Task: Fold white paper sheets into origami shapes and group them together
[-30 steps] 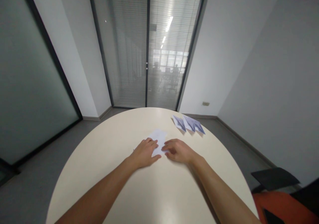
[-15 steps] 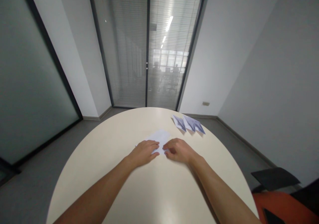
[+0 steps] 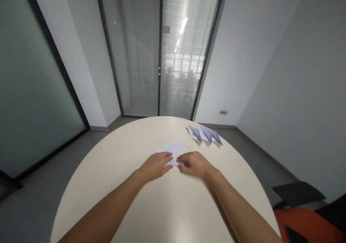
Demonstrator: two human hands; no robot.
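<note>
A white sheet of paper (image 3: pixel 173 148) lies on the round cream table (image 3: pixel 121 156), angled toward the far right. My left hand (image 3: pixel 156 166) rests on its near left part, fingers flat and pressing down. My right hand (image 3: pixel 193 163) sits at the sheet's near right corner, fingers curled with the tips pinched on the paper's edge. Both hands cover the near part of the sheet.
Several folded paper pieces (image 3: pixel 204 134) lie at the table's far right edge. An orange and black chair (image 3: pixel 308 214) stands at the lower right. Glass doors with blinds (image 3: pixel 162 52) are behind the table.
The sheet has turned a little clockwise under my hands. My left hand's fingers drew slightly nearer and my right hand shifted a touch toward the paper's edge.
</note>
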